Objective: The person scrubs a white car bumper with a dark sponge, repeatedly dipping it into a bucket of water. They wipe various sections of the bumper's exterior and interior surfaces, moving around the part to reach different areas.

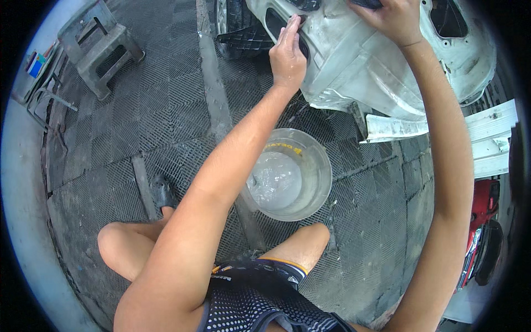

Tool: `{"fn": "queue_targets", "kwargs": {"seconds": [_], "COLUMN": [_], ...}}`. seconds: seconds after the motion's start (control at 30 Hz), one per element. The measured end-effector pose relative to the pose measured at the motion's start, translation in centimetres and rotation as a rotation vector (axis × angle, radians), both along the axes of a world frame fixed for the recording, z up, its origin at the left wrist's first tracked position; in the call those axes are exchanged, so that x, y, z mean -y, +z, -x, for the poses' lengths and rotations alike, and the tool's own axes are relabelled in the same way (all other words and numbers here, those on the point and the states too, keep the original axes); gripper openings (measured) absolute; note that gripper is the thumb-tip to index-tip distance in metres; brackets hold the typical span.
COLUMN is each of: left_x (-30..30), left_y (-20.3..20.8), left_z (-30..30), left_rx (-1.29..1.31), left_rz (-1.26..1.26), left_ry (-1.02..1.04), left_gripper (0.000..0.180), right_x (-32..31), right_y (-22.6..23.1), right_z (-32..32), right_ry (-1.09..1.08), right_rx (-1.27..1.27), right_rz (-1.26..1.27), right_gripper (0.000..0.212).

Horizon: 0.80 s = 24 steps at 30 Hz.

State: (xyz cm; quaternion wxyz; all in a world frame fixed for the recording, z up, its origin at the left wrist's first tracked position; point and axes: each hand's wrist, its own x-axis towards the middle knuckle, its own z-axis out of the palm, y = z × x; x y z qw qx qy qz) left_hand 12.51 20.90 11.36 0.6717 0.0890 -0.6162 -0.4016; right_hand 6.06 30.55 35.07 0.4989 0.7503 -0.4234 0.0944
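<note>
A pale, scuffed car body panel (362,66) fills the upper right, dull white with greenish-grey patches. My left hand (289,58) rests edge-on against its left part, fingers stretched out and held together. Beside those fingers a dark rounded shape shows; whether it is an opening or a loose piece, I cannot tell. At the top edge my right hand (397,21) is closed on a dark pad (368,3), pressed to the panel. Part of that pad lies outside the view. Between my knees and the panel stands a clear round bucket (319,191) with cloudy water in it.
A grey plastic stool (102,50) stands at the upper left. A tyre and dark trim (240,39) sit left of the panel. White slats (489,138) and red parts (484,205) line the right side. Ribbed dark mats (166,116) cover the floor.
</note>
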Motion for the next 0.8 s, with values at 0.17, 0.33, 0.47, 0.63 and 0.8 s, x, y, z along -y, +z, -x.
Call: {"fn": "queue_targets", "kwargs": {"seconds": [0.17, 0.33, 0.47, 0.63, 0.8], "left_x": [-0.7, -2.1, -1.4, -3.6, -2.2], "left_y": [1.7, 3.0, 3.1, 5.0, 3.6], "left_z": [-0.2, -0.9, -0.2, 0.1, 0.8], "left_rx": [-0.049, -0.108, -0.174, -0.248, -0.164], "left_rz": [0.207, 0.259, 0.18, 0.085, 0.203], "left_ry": [-0.011, -0.071, -0.102, -0.198, -0.008], "left_gripper": [0.033, 0.041, 0.037, 0.041, 0.049], "right_x": [-0.5, -0.4, 0.0, -0.7, 0.7], "right_y": [-0.6, -0.2, -0.2, -0.5, -0.1], "right_z": [0.5, 0.3, 0.1, -0.1, -1.1], "right_ry": [-0.002, -0.019, 0.006, -0.042, -0.311], "right_rx": [0.007, -0.002, -0.055, -0.243, -0.356], "right_rz": [0.027, 0.036, 0.054, -0.015, -0.199], "right_gripper": [0.032, 0.031, 0.03, 0.026, 0.023]}}
